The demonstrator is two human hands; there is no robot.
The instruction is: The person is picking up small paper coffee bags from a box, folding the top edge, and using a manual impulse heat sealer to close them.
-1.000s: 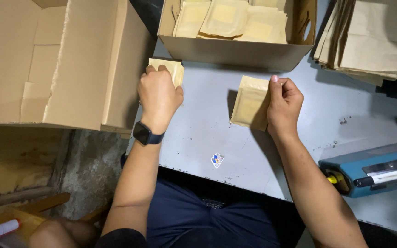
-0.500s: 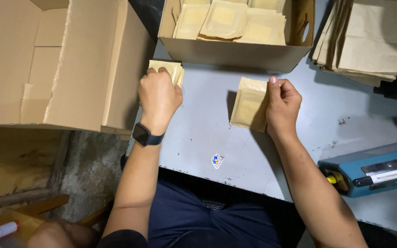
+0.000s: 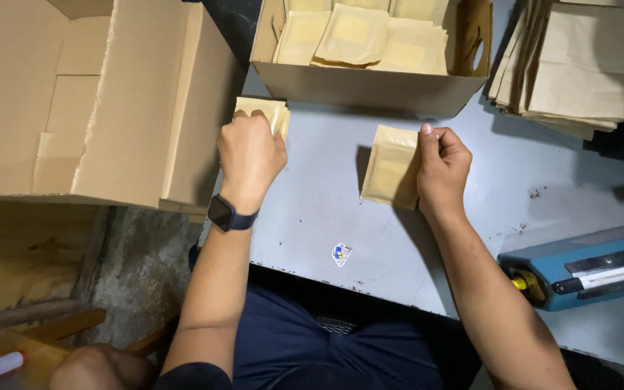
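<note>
While both hands rest on the grey metal tabletop [image 3: 312, 209], the left hand [image 3: 250, 155] is curled shut over a small stack of tan paper pouches [image 3: 265, 114] at ten o'clock, just beside the large open cardboard carton [image 3: 131, 108]. At one o'clock the right hand [image 3: 442, 167] pinches the right edge of another flat tan paper pouch stack [image 3: 391, 166]. Straight ahead at twelve sits an open brown cardboard box [image 3: 366, 87] filled with similar pouches. Larger brown paper bags [image 3: 579, 65] lie at two o'clock, and a blue heat sealer [image 3: 579, 271] at four.
</note>
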